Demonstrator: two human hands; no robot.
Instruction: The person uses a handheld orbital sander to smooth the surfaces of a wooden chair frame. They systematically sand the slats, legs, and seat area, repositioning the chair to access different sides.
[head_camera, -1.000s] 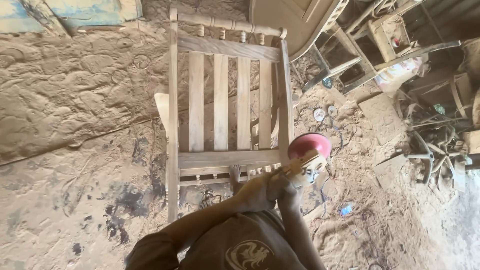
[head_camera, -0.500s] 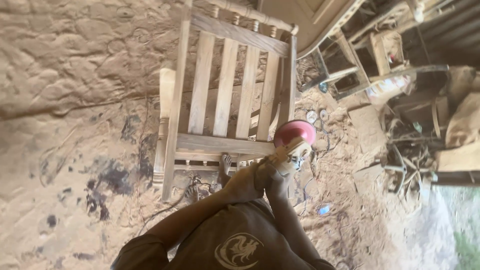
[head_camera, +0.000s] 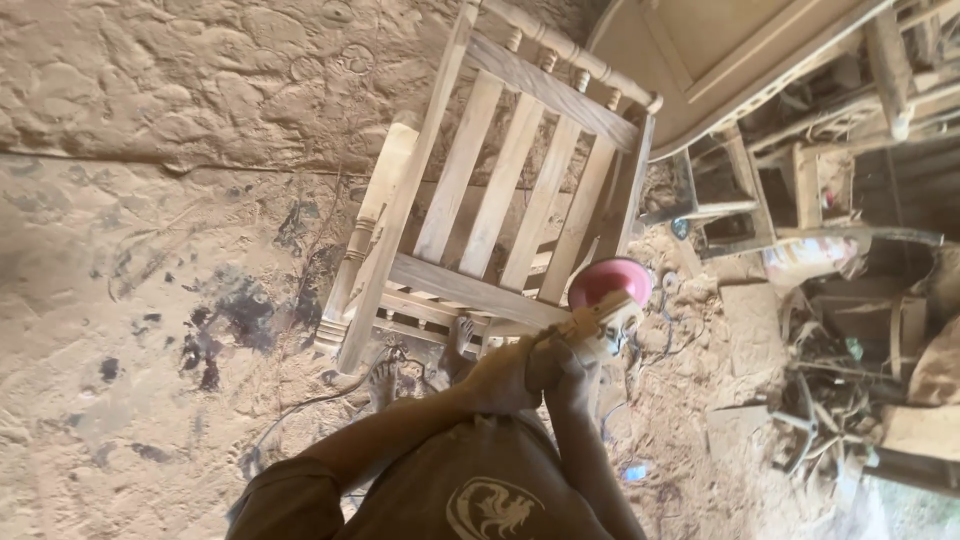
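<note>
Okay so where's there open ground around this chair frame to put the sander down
Left of the wooden chair frame lies bare dusty ground, bordered by dark stains and a thin cable. It is crowded to the right: beyond the pink-disc sander in both hands, left hand and right hand, lie wood scraps and stacked furniture.

Slatted chair frame (head_camera: 500, 200) stands on sandy floor (head_camera: 150, 250), ahead of both hands. Sander (head_camera: 608, 300) at frame's right lower corner. Furniture parts (head_camera: 800, 200) stacked right.

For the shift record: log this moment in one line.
left hand and right hand: gripping disc sander | pink disc: at wooden chair frame | floor: sawdust
</note>
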